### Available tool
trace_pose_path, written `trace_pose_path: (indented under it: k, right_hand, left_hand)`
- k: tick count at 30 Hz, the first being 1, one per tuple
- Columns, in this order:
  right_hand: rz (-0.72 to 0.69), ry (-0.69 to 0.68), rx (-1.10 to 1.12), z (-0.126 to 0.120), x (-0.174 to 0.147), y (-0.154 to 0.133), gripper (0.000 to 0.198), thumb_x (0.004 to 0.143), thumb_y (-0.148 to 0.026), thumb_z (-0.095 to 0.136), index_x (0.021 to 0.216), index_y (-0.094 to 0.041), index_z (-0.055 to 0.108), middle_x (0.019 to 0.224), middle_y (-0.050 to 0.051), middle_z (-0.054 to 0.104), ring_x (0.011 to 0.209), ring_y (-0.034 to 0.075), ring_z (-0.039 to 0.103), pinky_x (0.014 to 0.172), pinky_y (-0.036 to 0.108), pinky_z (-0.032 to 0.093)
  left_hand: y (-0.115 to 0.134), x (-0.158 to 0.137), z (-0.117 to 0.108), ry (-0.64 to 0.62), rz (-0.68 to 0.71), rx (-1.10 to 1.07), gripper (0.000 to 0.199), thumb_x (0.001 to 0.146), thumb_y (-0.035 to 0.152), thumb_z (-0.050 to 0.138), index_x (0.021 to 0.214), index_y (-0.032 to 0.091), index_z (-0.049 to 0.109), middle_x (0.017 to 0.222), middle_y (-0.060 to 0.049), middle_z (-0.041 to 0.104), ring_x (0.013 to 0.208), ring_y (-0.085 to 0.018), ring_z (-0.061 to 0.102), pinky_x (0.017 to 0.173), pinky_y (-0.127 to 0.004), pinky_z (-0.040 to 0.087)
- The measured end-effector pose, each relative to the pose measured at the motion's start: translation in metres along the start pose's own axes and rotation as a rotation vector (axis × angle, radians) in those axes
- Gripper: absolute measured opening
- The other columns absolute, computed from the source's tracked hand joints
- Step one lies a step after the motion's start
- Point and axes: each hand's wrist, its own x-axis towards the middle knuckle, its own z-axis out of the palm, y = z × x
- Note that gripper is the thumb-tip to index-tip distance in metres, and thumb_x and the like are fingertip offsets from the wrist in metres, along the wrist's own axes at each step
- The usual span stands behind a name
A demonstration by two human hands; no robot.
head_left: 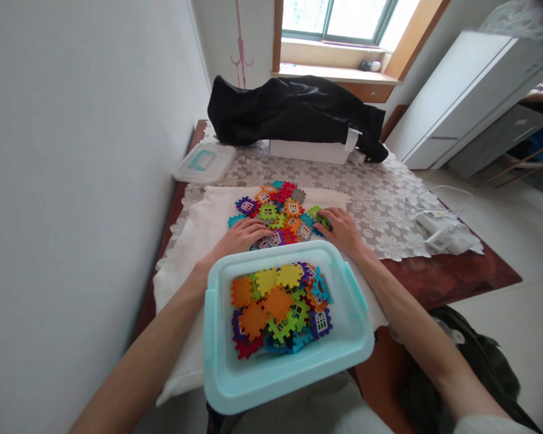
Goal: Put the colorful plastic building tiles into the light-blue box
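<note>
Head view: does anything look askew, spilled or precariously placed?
The plastic bin of blocks overhangs the table's near edge. Its lid lies apart at the table's far left. Loose blocks sit heaped on the white cloth between the left hand and right hand.

A dark reddish-brown wooden table [457,274] stands against the white wall, mostly covered by a white lace tablecloth [380,199] with a flower pattern. On the cloth lie a folded white towel [194,241], a clear container lid [203,163] with a teal handle near the wall, a flat white box [310,150] under a black garment [294,111], and a white power adapter with its cable [438,226] at the right edge
</note>
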Motion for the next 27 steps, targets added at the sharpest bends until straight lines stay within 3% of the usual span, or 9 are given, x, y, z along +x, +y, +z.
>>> trace_pose_path:
  k: [7, 13, 19, 22, 27]
  right_hand:
    - [0.011, 0.063, 0.115, -0.002, 0.001, -0.002, 0.037, 0.109, -0.053, 0.068, 0.132, -0.027, 0.08, 0.127, 0.014, 0.081, 0.118, 0.036, 0.076, 0.106, 0.057, 0.064]
    - [0.054, 0.049, 0.284, -0.011, 0.033, -0.024, 0.037, 0.107, -0.058, 0.071, 0.118, -0.026, 0.084, 0.113, 0.01, 0.081, 0.103, 0.029, 0.079, 0.097, 0.046, 0.064]
    - [0.034, -0.001, 0.209, 0.003, 0.047, -0.049, 0.04, 0.104, -0.054, 0.077, 0.133, -0.027, 0.081, 0.13, 0.013, 0.079, 0.127, 0.036, 0.072, 0.114, 0.055, 0.059]
    - [0.041, -0.067, 0.201, 0.011, 0.039, -0.048, 0.053, 0.103, -0.055, 0.079, 0.149, -0.03, 0.074, 0.147, 0.013, 0.074, 0.142, 0.039, 0.065, 0.124, 0.062, 0.053]
    - [0.044, -0.103, 0.307, 0.011, 0.033, -0.037, 0.056, 0.106, -0.059, 0.073, 0.152, -0.027, 0.07, 0.154, 0.015, 0.071, 0.148, 0.038, 0.063, 0.128, 0.061, 0.05]
  left_hand:
    - [0.002, 0.003, 0.001, -0.002, -0.013, 0.023, 0.046, 0.106, 0.031, 0.07, 0.152, 0.026, 0.074, 0.151, -0.014, 0.075, 0.147, -0.033, 0.064, 0.134, -0.055, 0.045]
    - [-0.002, 0.002, 0.003, 0.013, -0.002, -0.004, 0.046, 0.103, 0.031, 0.074, 0.149, 0.025, 0.076, 0.151, -0.016, 0.075, 0.147, -0.035, 0.065, 0.132, -0.058, 0.047]
    - [0.003, 0.004, 0.001, 0.04, -0.017, -0.009, 0.045, 0.1, 0.028, 0.076, 0.145, 0.024, 0.077, 0.148, -0.016, 0.076, 0.144, -0.035, 0.068, 0.132, -0.055, 0.049]
    - [0.003, 0.003, 0.002, 0.079, -0.022, -0.054, 0.044, 0.097, 0.029, 0.079, 0.14, 0.024, 0.078, 0.147, -0.015, 0.077, 0.144, -0.035, 0.069, 0.131, -0.055, 0.05]
    - [0.003, -0.002, 0.008, 0.2, -0.085, -0.201, 0.043, 0.089, 0.036, 0.085, 0.13, 0.024, 0.08, 0.138, -0.014, 0.081, 0.133, -0.035, 0.074, 0.121, -0.054, 0.057]
